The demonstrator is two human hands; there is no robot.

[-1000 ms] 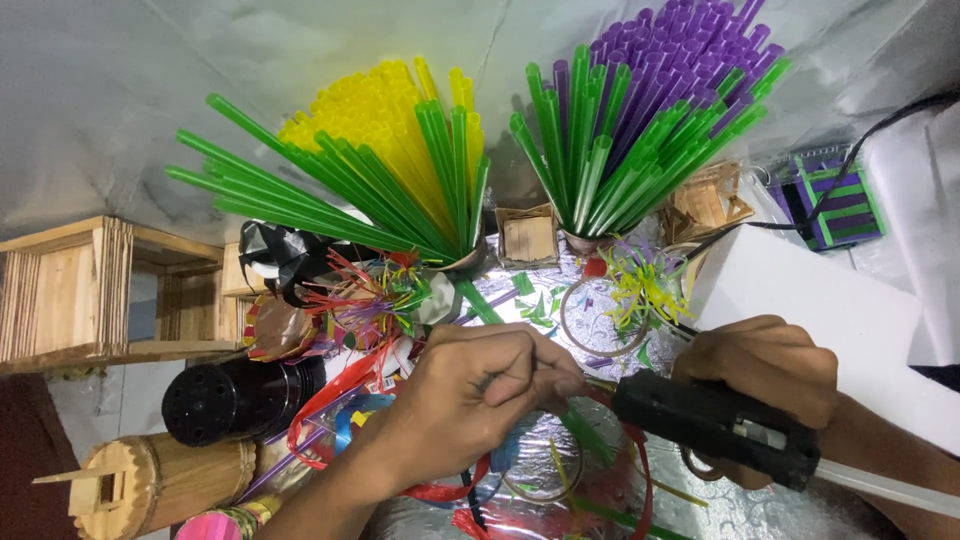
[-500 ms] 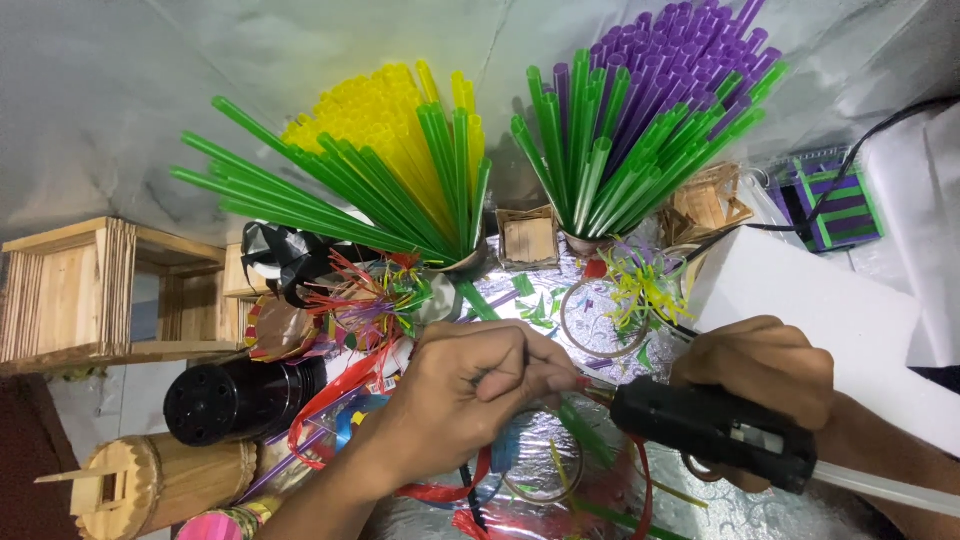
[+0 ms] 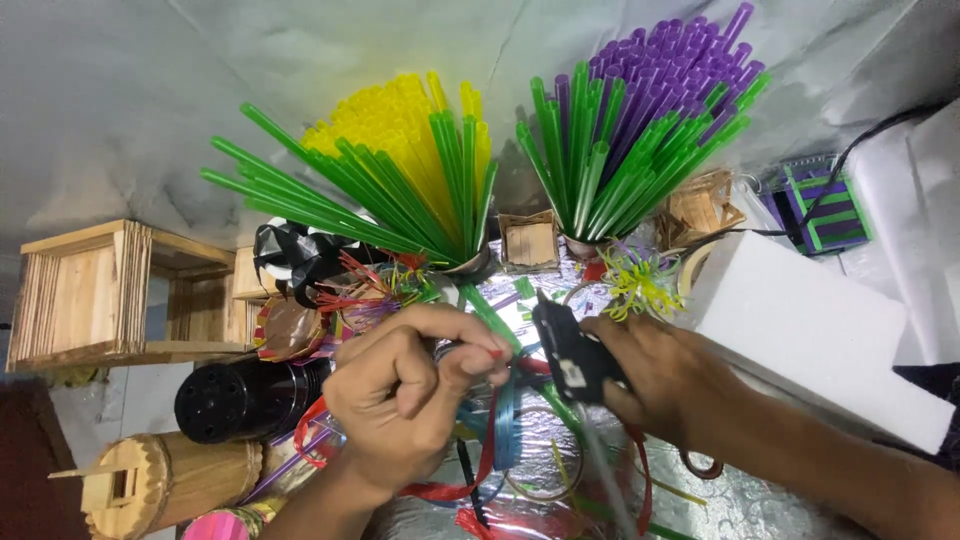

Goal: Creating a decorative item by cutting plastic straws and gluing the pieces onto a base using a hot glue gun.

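Hands close together over the foil-covered surface (image 3: 720, 500) | left hand (image 3: 405, 395) pinches a small red-tipped strip (image 3: 492, 354), raised toward the nozzle | right hand (image 3: 655, 375) grips the black glue gun (image 3: 565, 350) (nozzle tilted up, glue stick trailing down) | green straws (image 3: 400, 200) bunched behind, white foam block (image 3: 810, 330) just right.

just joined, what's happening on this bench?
A person is doing craft work over a foil-covered surface. The right hand grips a black glue gun, nozzle pointing up and away. The left hand pinches a small red-tipped piece beside it. Cups of green, yellow and purple straws stand behind.
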